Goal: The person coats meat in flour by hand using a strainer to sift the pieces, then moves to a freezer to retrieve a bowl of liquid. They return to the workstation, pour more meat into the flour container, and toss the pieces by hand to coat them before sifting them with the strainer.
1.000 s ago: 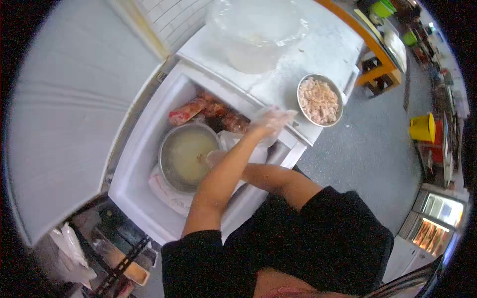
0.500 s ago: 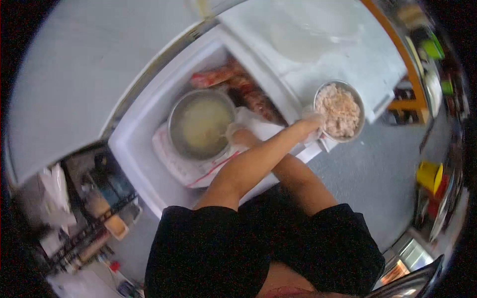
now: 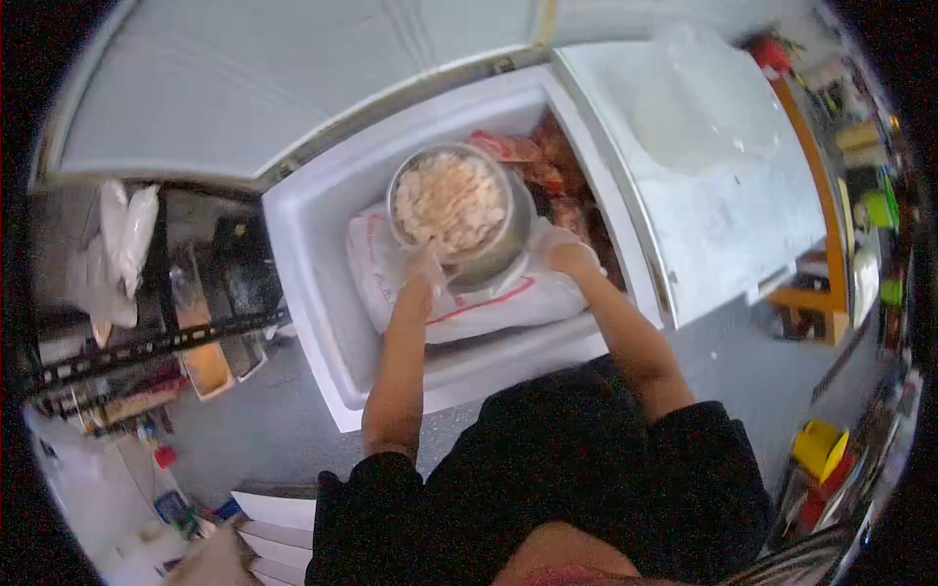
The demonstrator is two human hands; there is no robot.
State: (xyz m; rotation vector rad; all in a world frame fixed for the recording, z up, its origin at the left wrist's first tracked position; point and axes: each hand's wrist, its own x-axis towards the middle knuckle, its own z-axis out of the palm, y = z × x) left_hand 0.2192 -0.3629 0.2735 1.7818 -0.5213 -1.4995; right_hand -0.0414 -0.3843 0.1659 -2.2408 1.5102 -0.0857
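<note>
My left hand, in a clear plastic glove, grips the near rim of a round metal bowl of pale pinkish chunks. That bowl hangs over a second metal bowl and hides most of it. At the second bowl's right side, my gloved right hand is closed on its edge; the fingertips are blurred. Beneath them a white plastic bag with red print lies inside an open white chest freezer.
Red wrapped packages fill the freezer's right side. Next to it is a white lid surface with a clear plastic bag. A black shelf rack stands left; a yellow container is at lower right.
My left hand has brought the bowl of chunks from the right side over the freezer, above the other bowl. My arms have uncrossed, and the view has shifted.
</note>
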